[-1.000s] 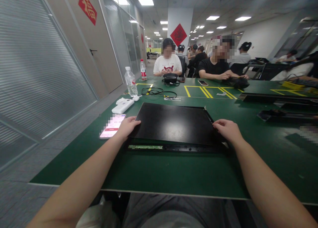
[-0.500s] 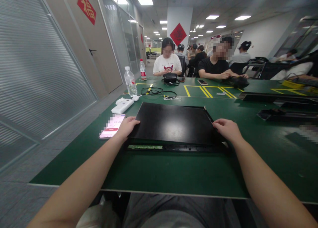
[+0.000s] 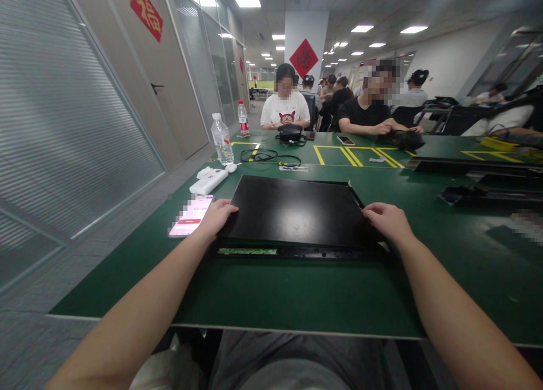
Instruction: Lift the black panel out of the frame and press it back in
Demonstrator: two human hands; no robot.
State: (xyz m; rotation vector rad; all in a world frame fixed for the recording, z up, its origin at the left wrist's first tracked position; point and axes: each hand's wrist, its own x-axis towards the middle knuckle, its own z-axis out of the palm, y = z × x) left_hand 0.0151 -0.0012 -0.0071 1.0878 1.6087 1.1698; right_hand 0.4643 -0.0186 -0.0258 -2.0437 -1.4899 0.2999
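A flat, glossy black panel (image 3: 292, 211), which looks like a display screen, lies slightly askew over a dark frame (image 3: 335, 254) on the green table. Along the frame's near side runs a green circuit strip (image 3: 247, 252). My left hand (image 3: 218, 217) pinches the panel's left edge, fingers closed on it. At the opposite edge, my right hand (image 3: 388, 221) has its thumb and fingers closed on the panel's right side; the fingertips are partly hidden there.
A lit phone (image 3: 190, 215), a white device (image 3: 208, 181) and a water bottle (image 3: 222, 140) stand on the left. Black cables (image 3: 265, 155) lie beyond the panel. Dark long parts (image 3: 475, 196) rest at right. Two people sit across the green table (image 3: 271, 299).
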